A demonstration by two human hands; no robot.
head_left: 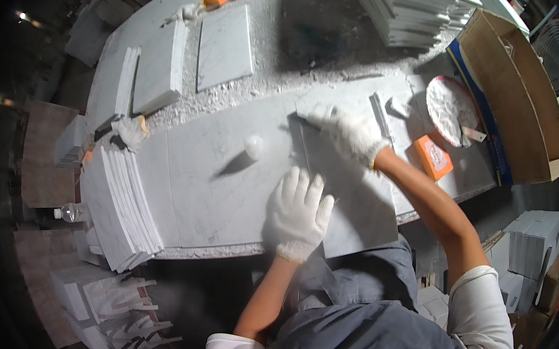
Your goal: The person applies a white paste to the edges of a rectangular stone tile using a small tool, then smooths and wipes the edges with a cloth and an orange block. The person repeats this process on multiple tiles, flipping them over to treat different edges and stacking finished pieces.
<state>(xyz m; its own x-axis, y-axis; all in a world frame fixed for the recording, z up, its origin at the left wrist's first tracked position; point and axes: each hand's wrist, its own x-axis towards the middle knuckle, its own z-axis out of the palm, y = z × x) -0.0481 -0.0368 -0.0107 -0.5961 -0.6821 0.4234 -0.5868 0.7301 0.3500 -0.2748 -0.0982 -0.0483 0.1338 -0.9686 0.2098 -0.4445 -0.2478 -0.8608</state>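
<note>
My left hand, in a white knit glove, lies with its fingers spread beside the left edge of a pale grey stone tile. That tile juts past the table's front edge toward me. My right hand, gloved too, is curled over the far part of the same tile. A slim grey tip pokes out left of its fingers; the rest of what it grips is hidden. Left of it is a white rounded thing that looks like a bulb. A narrow metal strip lies right of my right hand.
At right are an orange box, a round dish of white paste and a cardboard box. Stacked tiles stand at left, beside a clear bottle. More tiles are piled at the far right. White rubble crosses the table.
</note>
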